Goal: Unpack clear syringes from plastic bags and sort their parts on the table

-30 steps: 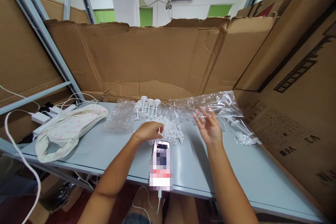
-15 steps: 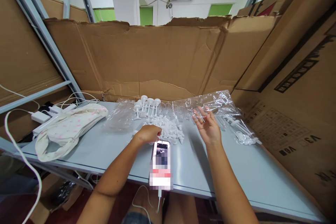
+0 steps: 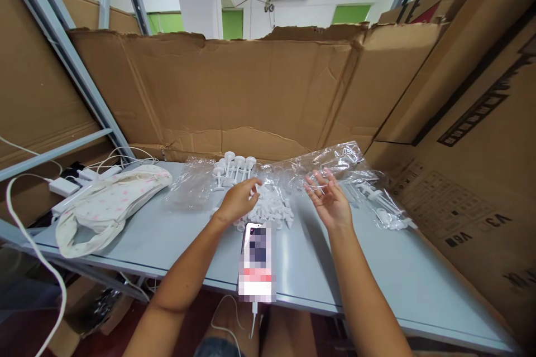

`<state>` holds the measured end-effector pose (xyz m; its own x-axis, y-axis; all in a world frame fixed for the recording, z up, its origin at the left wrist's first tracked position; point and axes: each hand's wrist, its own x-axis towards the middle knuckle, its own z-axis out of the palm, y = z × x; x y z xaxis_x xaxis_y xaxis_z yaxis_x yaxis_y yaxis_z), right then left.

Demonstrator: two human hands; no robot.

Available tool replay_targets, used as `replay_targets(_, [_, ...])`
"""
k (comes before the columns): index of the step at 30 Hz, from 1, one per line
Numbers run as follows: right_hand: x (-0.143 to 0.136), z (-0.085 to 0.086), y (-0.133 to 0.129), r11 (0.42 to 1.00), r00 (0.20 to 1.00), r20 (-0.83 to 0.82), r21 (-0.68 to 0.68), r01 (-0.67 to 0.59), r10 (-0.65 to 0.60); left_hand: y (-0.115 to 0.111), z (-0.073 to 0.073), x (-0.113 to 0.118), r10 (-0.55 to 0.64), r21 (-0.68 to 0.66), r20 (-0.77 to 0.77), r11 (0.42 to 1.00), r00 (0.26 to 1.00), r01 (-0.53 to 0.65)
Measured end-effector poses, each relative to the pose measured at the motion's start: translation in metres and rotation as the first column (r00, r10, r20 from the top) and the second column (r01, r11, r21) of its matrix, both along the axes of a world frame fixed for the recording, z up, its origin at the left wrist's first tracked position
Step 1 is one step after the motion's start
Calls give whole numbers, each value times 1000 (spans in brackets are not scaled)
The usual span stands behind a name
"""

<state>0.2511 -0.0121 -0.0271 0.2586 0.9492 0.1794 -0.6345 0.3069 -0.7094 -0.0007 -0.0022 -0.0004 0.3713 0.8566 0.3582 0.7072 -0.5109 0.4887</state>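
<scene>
My left hand (image 3: 239, 201) hovers over the left side of a heap of small white plastic parts (image 3: 274, 209), its thumb and forefinger apart with nothing visible between them. Behind it, several white plungers with round disc ends (image 3: 239, 163) stand and lie together. Palm up, my right hand (image 3: 330, 201) is to the right of the heap, its half-curled fingers round a clear plastic piece (image 3: 315, 179) whose outline is hard to make out. A clear plastic bag (image 3: 343, 156) lies just behind that hand.
A phone (image 3: 256, 262) on a cable stands at the table's (image 3: 377, 273) front edge. On the left are a floral cloth pouch (image 3: 113, 201), a power strip (image 3: 69, 201) and a clear bag (image 3: 192, 184). Bagged white parts (image 3: 383, 203) lie right. Cardboard (image 3: 243, 95) walls the back.
My left hand has risen from the front of the heap and moved back, and its thumb and forefinger have parted. The right hand has shifted very slightly left.
</scene>
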Motion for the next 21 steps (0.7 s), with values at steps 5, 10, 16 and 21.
replay_targets(5, [-3,0,-2,996,996,48,-43,-79,81,10,0,-1,124,73,474,981,872,-180])
replay_targets(10, [-8,1,-10,916,903,169,-140,-376,396,21,1,-6,93,-284,757,938,647,197])
replay_targets(16, [-25,-1,-20,651,574,308,-326,-685,759,19,4,-5,167,-397,840,838,516,374])
replay_targets(21, [-36,0,-23,622,506,369,-357,-697,779,18,2,-1,213,-407,821,869,530,280])
